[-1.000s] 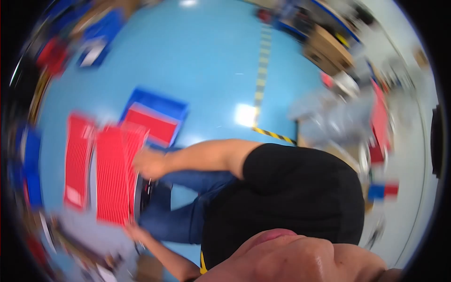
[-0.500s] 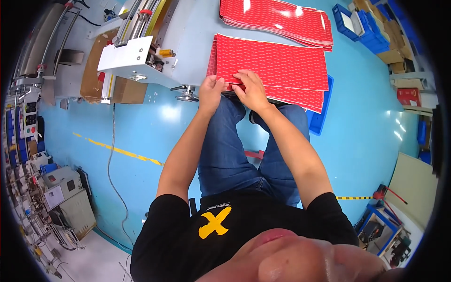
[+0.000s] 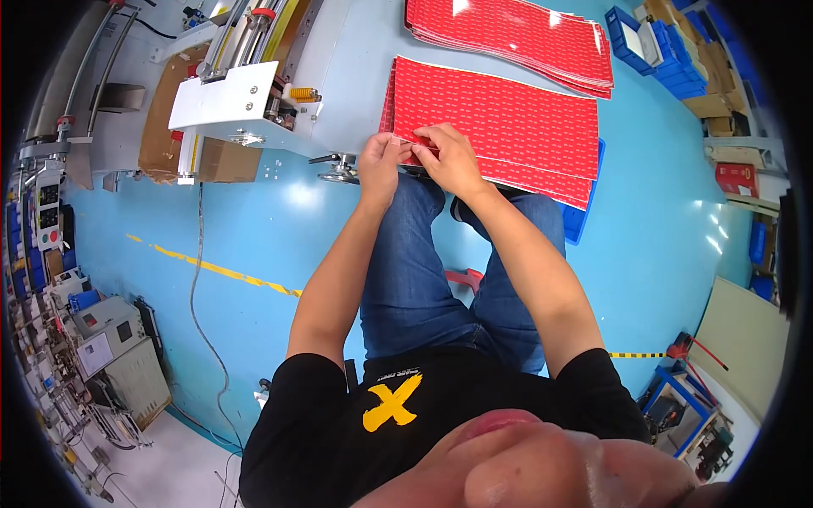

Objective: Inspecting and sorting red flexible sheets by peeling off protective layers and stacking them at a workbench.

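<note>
A large red patterned sheet with a pale border lies on the work table in front of me, more red sheets showing under its near edge. At its near left corner my left hand is closed, thumb and forefinger pinched on the corner. My right hand sits right beside it, thumb and bent fingers gripping the same edge. The fingertips of both hands almost meet there. How many layers they hold is too small to make out.
Farther back lies a stack of glossy red sheets. A roller machine with a white end bracket stands to the left, a round knob at the table's edge. Blue bins stand far right, and a blue tray lies below the sheets.
Both hands stay at the corner; the right hand's fingers have drawn slightly left, closer to the left hand. The sheets appear shifted a little right in view, with the stack behind them.
</note>
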{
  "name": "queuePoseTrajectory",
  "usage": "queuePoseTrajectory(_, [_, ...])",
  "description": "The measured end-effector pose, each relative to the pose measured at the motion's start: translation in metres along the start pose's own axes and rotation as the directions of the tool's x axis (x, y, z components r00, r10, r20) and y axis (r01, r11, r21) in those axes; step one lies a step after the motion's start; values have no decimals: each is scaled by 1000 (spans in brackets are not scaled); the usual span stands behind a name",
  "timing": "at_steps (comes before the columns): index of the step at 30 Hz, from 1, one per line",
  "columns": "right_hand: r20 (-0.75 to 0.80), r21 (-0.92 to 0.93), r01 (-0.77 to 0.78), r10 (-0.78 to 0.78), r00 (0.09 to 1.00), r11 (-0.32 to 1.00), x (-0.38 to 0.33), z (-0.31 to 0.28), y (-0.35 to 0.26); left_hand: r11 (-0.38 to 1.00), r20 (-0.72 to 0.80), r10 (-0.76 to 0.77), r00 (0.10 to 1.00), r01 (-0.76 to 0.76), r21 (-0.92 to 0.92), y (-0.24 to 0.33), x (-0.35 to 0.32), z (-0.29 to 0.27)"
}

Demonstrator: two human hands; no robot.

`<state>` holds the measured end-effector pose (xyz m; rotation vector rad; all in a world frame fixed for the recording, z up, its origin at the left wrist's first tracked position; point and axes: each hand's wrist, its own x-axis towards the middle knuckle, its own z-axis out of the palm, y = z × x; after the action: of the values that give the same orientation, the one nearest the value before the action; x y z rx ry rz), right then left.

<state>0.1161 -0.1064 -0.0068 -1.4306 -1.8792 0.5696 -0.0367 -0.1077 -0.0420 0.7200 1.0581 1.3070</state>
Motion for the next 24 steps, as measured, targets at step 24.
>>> queuePoseTrajectory(24, [54, 150, -312, 307, 950, 938, 22, -6, 15, 930, -82, 97, 992, -61, 363, -5, -2, -6])
